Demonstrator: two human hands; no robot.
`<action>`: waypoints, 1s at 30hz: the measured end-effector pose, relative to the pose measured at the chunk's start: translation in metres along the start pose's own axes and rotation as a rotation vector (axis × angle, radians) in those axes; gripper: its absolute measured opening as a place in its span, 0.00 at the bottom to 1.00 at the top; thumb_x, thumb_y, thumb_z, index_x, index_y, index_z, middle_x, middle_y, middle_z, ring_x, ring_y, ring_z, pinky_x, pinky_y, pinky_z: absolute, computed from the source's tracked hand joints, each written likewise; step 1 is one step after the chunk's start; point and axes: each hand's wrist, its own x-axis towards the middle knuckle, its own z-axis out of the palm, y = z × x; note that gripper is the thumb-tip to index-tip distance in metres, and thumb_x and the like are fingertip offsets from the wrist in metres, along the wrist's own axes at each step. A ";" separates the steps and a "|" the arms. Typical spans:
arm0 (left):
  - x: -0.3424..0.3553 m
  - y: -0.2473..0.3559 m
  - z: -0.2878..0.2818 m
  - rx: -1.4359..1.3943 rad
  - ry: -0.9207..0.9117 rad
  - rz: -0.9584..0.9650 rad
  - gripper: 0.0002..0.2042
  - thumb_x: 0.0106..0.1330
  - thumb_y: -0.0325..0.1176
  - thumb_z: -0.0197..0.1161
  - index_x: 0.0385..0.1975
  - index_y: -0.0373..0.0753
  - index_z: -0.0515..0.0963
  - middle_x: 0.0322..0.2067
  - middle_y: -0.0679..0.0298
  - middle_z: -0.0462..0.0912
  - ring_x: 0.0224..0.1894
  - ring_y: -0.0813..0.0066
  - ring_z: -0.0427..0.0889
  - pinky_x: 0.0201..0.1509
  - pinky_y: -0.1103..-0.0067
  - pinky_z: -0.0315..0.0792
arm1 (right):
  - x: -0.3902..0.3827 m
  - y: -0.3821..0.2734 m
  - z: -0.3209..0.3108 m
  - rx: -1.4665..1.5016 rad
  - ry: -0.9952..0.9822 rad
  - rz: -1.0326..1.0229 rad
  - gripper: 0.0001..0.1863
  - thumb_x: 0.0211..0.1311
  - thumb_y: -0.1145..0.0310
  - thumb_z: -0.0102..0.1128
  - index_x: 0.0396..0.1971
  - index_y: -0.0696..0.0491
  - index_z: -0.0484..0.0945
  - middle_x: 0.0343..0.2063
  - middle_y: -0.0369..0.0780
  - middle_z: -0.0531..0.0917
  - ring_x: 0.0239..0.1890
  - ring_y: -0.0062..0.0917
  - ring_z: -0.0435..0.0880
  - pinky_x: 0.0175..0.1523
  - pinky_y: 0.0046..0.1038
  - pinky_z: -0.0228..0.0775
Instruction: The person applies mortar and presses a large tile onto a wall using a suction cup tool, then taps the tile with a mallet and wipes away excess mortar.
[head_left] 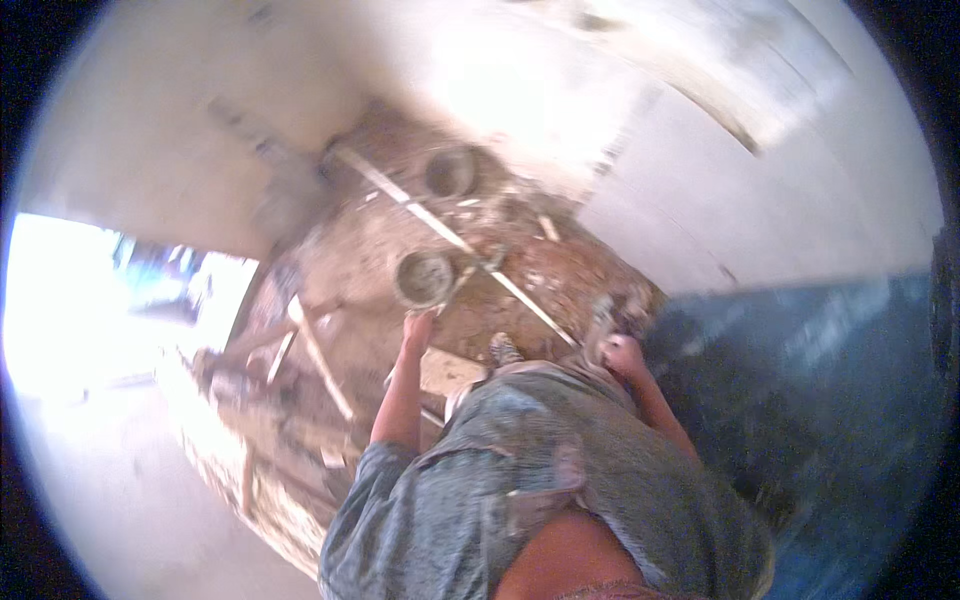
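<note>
My left hand (424, 319) hangs in front of me, just on the near side of a round grey bucket (424, 279) with dull contents. Blur smears its fingers, so their hold is unclear. A short pale stick (461, 284) slants up and right from near that hand; whether the two touch cannot be made out. My right hand (622, 354) is closed at my right side, beside a blurred greyish shape (604, 322). What lies inside its fingers is hidden.
A second round bucket (451, 172) stands farther off near the wall corner. One long pale pole (437, 222) crosses the brown, littered ground diagonally. Loose wood pieces (322, 358) lie to the left, near a bright opening (90, 300). A dark blue surface (800, 380) borders the right.
</note>
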 end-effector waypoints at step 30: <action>-0.005 0.068 -0.232 -1.268 0.533 0.453 0.07 0.63 0.31 0.60 0.32 0.36 0.71 0.23 0.64 0.74 0.18 0.76 0.74 0.15 0.82 0.64 | 0.088 -0.110 -0.077 -0.174 -0.165 0.185 0.11 0.56 0.68 0.56 0.31 0.61 0.81 0.25 0.39 0.84 0.29 0.27 0.82 0.38 0.30 0.71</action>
